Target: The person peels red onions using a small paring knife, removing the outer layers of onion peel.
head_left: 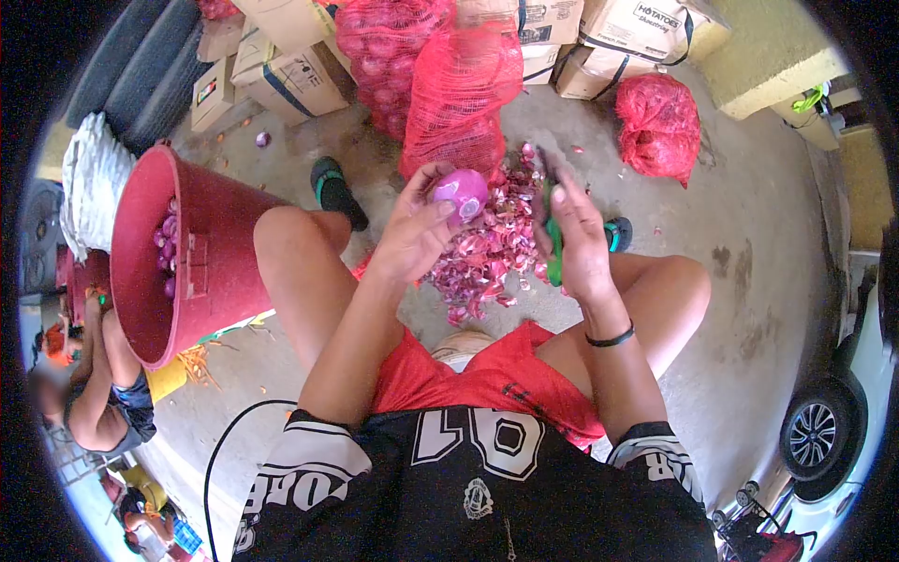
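My left hand [414, 234] is closed around a red onion [461, 195], whose bare purple surface shows glossy with pale spots. A short distance to the right, my right hand [584, 242] grips a knife by its green handle [554, 245]; the dark blade points away from me and is partly blurred. The knife and the onion are apart. On the floor beneath both hands lies a heap of onion skins and trimmings [492, 258]. Just beyond it stands a red mesh sack [459, 103].
A large red tub [229, 253] with peeled onions inside stands at my left. Behind are a full mesh sack of onions [384, 56], cardboard boxes [290, 80] and a red bag [658, 126]. Another person [108, 393] sits at far left; a car wheel [813, 434] is at right.
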`<state>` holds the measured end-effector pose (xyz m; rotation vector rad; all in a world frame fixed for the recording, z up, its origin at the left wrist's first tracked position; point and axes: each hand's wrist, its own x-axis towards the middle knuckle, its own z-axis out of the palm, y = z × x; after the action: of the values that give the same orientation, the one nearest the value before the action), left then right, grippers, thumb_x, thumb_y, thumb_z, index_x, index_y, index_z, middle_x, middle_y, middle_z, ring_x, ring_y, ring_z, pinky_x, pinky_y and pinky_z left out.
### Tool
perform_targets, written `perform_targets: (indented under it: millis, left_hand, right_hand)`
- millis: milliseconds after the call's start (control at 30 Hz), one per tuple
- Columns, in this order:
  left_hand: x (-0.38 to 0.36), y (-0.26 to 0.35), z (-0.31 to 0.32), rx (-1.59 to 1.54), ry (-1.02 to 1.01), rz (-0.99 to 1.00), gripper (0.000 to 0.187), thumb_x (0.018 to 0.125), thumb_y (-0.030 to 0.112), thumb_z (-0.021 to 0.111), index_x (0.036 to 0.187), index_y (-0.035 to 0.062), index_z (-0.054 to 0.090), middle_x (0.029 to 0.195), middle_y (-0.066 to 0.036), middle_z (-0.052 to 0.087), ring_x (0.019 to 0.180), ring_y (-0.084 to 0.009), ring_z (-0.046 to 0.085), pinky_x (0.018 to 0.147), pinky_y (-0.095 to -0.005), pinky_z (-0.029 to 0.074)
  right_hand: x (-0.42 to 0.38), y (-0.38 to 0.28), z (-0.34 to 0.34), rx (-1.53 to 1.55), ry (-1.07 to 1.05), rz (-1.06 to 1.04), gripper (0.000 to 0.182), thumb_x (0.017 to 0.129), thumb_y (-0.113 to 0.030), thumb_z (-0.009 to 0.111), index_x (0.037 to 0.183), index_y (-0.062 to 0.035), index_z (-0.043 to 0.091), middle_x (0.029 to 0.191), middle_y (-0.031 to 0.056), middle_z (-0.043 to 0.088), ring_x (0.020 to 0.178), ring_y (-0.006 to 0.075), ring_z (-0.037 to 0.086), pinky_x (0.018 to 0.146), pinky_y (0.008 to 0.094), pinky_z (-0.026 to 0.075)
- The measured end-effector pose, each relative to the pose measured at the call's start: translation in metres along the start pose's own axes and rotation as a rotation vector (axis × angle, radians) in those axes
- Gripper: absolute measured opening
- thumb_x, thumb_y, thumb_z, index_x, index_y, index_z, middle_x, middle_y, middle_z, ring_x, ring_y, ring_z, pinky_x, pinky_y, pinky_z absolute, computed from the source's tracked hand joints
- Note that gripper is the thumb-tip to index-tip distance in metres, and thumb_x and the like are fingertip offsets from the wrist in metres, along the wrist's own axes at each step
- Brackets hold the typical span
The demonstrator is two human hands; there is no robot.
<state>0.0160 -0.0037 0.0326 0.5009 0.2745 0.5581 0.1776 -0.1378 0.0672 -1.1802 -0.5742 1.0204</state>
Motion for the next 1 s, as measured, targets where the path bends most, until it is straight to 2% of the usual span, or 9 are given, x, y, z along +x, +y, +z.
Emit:
perform_targets:
  millis: [133,167,300,367,433,533,600,767,1000]
  left_hand:
    - [0.004,-0.009,-0.005,0.157,0.067,0.098,0.051,0.078,-0.008,0.068,0.122,0.0072,0.045,0.118,-0.009,0.054,0.109,-0.0236,0.058,0.095,-0.0388,0.050]
    - [0.005,-0.011,-0.007,0.210,0.061,0.116,0.051,0.078,-0.008,0.068,0.121,0.0069,0.046,0.117,-0.009,0.054,0.109,-0.0228,0.057,0.095,-0.0381,0.050]
    - [0.004,-0.012,-0.007,0.293,0.037,0.136,0.051,0.077,-0.009,0.069,0.121,0.0059,0.046,0.116,-0.007,0.053,0.107,-0.0197,0.056,0.094,-0.0355,0.049]
    - [0.004,-0.011,-0.006,0.267,0.033,0.131,0.052,0.077,-0.009,0.069,0.121,0.0058,0.046,0.116,-0.007,0.053,0.108,-0.0189,0.056,0.094,-0.0351,0.049]
    - [0.004,-0.012,-0.008,0.232,0.037,0.131,0.052,0.078,-0.008,0.068,0.122,0.0059,0.046,0.116,-0.007,0.053,0.108,-0.0189,0.056,0.095,-0.0354,0.049]
    - [0.006,-0.012,-0.011,0.189,0.005,0.113,0.055,0.080,-0.002,0.069,0.128,0.0088,0.044,0.122,-0.010,0.058,0.113,-0.0241,0.058,0.102,-0.0416,0.045]
    - [0.005,-0.011,-0.005,0.142,0.007,0.106,0.053,0.080,-0.004,0.068,0.126,0.0074,0.044,0.119,-0.009,0.056,0.111,-0.0223,0.057,0.098,-0.0390,0.047]
    - [0.003,-0.006,0.002,0.016,-0.026,0.020,0.047,0.084,0.001,0.064,0.126,0.0074,0.043,0.120,-0.012,0.058,0.109,-0.0246,0.060,0.095,-0.0417,0.050]
    - [0.000,0.001,-0.002,0.037,-0.079,-0.047,0.043,0.087,0.006,0.061,0.127,0.0057,0.043,0.120,-0.015,0.058,0.107,-0.0260,0.062,0.092,-0.0432,0.052]
  right_hand:
    - [-0.012,0.012,0.012,-0.432,-0.184,-0.058,0.054,0.097,-0.018,0.053,0.147,-0.0084,0.034,0.086,0.0024,0.058,0.070,0.0098,0.051,0.065,0.0262,0.046]
    - [-0.013,0.012,0.017,-0.538,-0.187,-0.086,0.062,0.094,-0.017,0.057,0.148,-0.0072,0.031,0.095,0.0093,0.062,0.078,0.0149,0.056,0.077,0.0306,0.049]
    - [-0.004,0.021,0.019,-0.721,-0.132,-0.465,0.051,0.095,-0.015,0.055,0.142,-0.0042,0.041,0.112,0.0173,0.063,0.094,0.0200,0.062,0.087,0.0321,0.048]
    - [-0.002,0.024,0.013,-0.741,-0.111,-0.470,0.045,0.096,-0.015,0.054,0.138,-0.0022,0.047,0.119,0.0198,0.062,0.103,0.0226,0.063,0.091,0.0329,0.047]
    - [-0.006,0.020,0.017,-0.568,-0.084,-0.237,0.040,0.097,-0.015,0.052,0.134,-0.0007,0.051,0.121,0.0187,0.062,0.105,0.0220,0.062,0.092,0.0332,0.047]
    - [-0.003,0.019,0.017,-0.429,-0.035,-0.143,0.038,0.099,-0.017,0.050,0.134,-0.0013,0.052,0.109,0.0118,0.065,0.089,0.0156,0.060,0.080,0.0297,0.048]
    - [-0.002,0.016,0.014,-0.357,-0.026,-0.122,0.038,0.100,-0.018,0.049,0.135,-0.0028,0.051,0.095,0.0049,0.063,0.075,0.0096,0.055,0.069,0.0256,0.046]
    - [-0.005,0.010,0.017,-0.207,-0.030,-0.089,0.040,0.102,-0.021,0.047,0.139,-0.0070,0.048,0.072,-0.0082,0.046,0.058,0.0009,0.036,0.051,0.0178,0.032]
    - [0.002,0.004,0.001,-0.036,0.081,-0.126,0.041,0.102,-0.021,0.047,0.140,-0.0057,0.047,0.080,-0.0055,0.052,0.062,0.0015,0.038,0.054,0.0170,0.033]
